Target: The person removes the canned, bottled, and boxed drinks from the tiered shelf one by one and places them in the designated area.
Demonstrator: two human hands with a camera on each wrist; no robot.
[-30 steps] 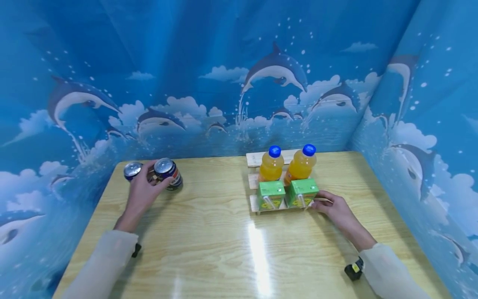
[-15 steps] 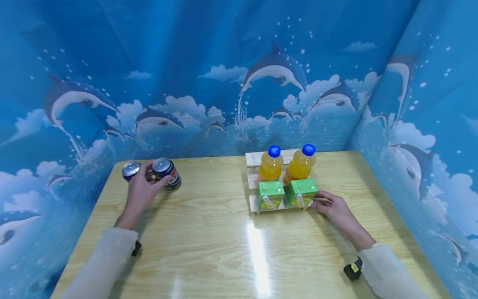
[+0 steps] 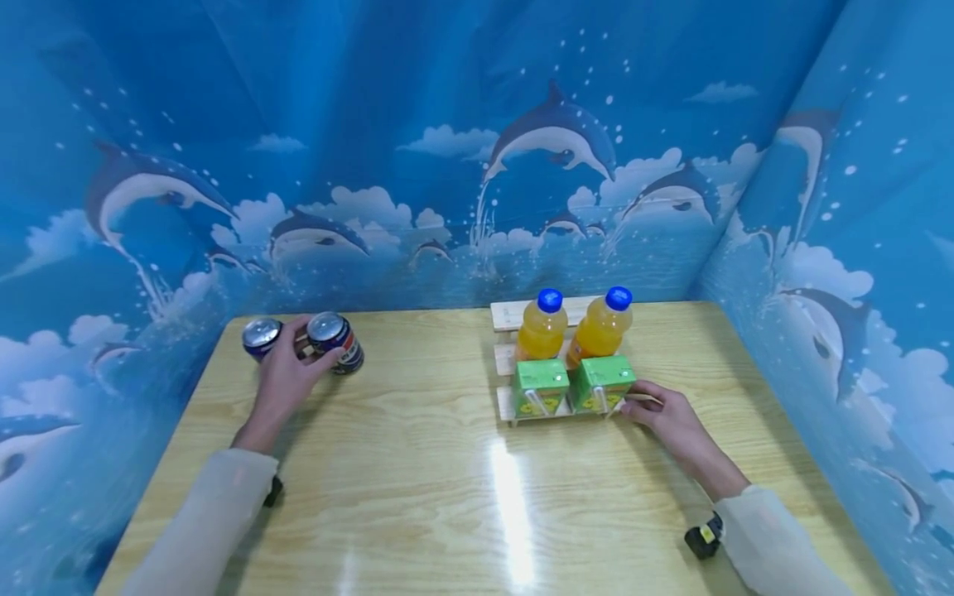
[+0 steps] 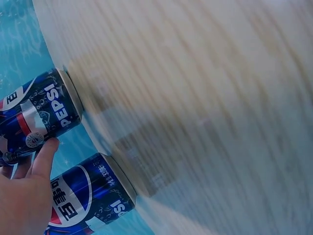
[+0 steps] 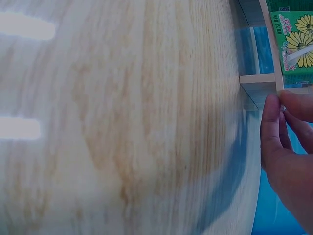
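In the head view, my left hand [image 3: 286, 372] grips a dark blue Pepsi can [image 3: 346, 348], its thumb on the near side. A second Pepsi can [image 3: 261, 331] stands just left of that hand, partly behind the fingers. The left wrist view has the gripped can [image 4: 41, 115] above the other can [image 4: 93, 196], with the thumb against the label. My right hand [image 3: 667, 414] pinches the front right corner of a stepped wooden rack [image 3: 505, 360]. In the right wrist view, thumb and fingertips meet on the end of the rack's slat [image 5: 257, 78].
Two orange juice bottles [image 3: 542, 335] with blue caps stand on the rack's middle step. Two green drink cartons [image 3: 540, 393] with straws sit on its front step. A dolphin-print curtain [image 3: 447, 190] lines the back and sides of the wood-grain table [image 3: 417, 480].
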